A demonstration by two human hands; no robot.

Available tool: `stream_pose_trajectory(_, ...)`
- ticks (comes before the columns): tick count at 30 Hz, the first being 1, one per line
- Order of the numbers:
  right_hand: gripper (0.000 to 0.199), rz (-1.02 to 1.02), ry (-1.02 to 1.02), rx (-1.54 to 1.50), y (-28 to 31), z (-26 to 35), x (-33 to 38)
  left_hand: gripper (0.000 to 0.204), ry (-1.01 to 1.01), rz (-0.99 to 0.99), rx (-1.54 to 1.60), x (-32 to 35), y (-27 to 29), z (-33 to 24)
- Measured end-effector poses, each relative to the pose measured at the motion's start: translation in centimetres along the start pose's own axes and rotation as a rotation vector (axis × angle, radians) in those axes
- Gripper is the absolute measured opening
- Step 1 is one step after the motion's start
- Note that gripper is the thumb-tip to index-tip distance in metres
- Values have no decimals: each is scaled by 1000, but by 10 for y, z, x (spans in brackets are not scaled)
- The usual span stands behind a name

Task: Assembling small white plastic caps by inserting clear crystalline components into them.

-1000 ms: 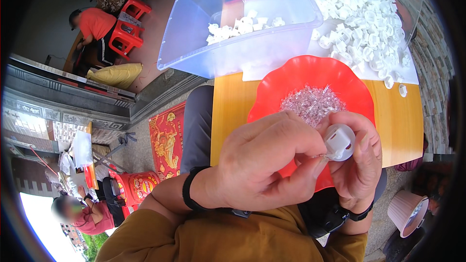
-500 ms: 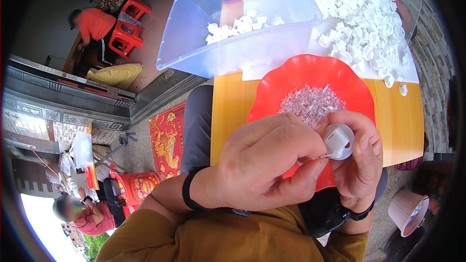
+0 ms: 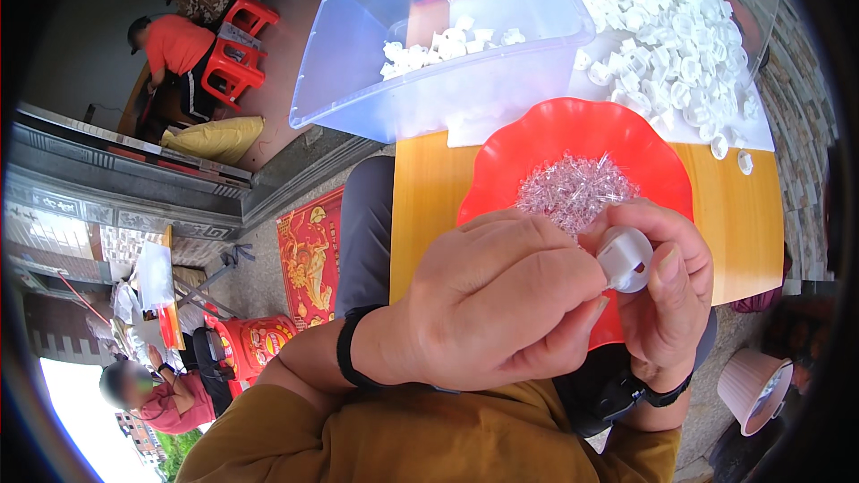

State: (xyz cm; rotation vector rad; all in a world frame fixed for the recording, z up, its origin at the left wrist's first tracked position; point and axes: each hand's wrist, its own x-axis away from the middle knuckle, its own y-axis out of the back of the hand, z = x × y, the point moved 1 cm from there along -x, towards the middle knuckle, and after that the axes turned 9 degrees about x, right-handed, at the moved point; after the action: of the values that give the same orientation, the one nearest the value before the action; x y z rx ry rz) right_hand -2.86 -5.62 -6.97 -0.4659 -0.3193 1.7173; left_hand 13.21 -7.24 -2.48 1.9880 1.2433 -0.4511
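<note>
The right hand held one small white round cap, its thumb and fingers clamped on the part. The left hand was closed in a loose fist, its fingertips pressed against the same cap; whether it pinched a smaller piece could not be told.

The cap was positioned just above the near rim of one red scalloped dish. One heap of small clear parts lay in the centre of the dish; its count could not be made.

The dish rested on one yellow board. Beyond the dish stood one clear plastic tub holding a shallow layer of white caps. To the right of the tub, beyond the dish, lay one large pile of white caps, too many to count. Two loose caps lay just right of the dish.
</note>
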Motion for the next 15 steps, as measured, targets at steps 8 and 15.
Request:
stream_pose_trajectory(8,41,-8,84,69,-1,-1,-2,28,28,-2,-10,-1,2,-2)
stream_pose_trajectory(15,41,-16,179,148,1,0,-1,27,83,14,-29,-3,3,-7)
